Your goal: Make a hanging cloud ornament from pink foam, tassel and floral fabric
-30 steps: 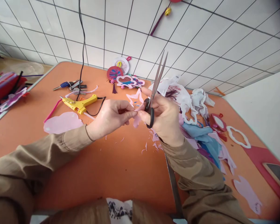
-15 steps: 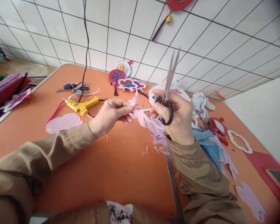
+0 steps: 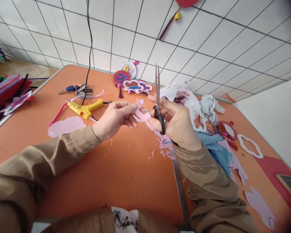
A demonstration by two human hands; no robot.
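Scissors (image 3: 157, 98) upright in right hand (image 3: 179, 119); pink paper (image 3: 142, 117) at left hand (image 3: 116, 118)

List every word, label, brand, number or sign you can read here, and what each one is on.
No text can be read for certain.
Pink cutout at the lower right: small dark marks at its near end, too small and blurred to read.
White plastic bag beyond the right hand: reddish print, partly hidden and too blurred to read.
Scissors and yellow glue gun: no lettering visible.
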